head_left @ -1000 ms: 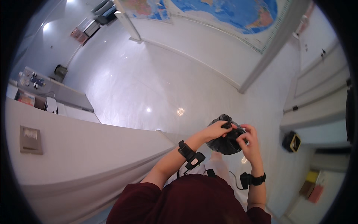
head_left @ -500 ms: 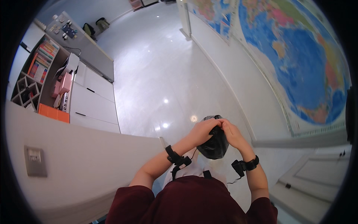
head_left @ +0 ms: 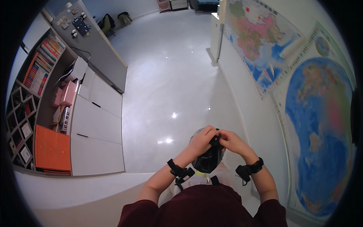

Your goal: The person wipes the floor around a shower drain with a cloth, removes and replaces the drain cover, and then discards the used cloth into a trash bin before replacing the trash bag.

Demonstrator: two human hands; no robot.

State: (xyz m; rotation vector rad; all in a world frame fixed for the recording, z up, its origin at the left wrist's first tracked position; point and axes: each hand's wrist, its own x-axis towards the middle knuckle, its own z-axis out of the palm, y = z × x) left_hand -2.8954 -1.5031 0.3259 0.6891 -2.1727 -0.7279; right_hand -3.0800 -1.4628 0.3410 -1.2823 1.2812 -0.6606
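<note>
A bulging black plastic bag (head_left: 207, 162) hangs before my body, its dark shiny film creased. My left hand (head_left: 201, 143) is closed on the gathered top of the bag from the left. From the right, the fingers of my right hand (head_left: 233, 142) pinch the same bunched plastic, close beside the left fingertips. What fills the bag is hidden. Black straps with small devices sit on both wrists.
On the left stand a white cabinet (head_left: 100, 128), bookshelves with books (head_left: 47, 49), an orange drawer unit (head_left: 53, 147) and a grey panel (head_left: 100, 49). Wall maps (head_left: 317, 140) cover the right wall. Pale glossy floor (head_left: 170, 87) runs ahead; chairs (head_left: 124, 19) stand far back.
I have moved forward along the passage, so the cabinet and wall maps show more fully. My hands have gone from cupped over the bag's top to fingers pinching it.
</note>
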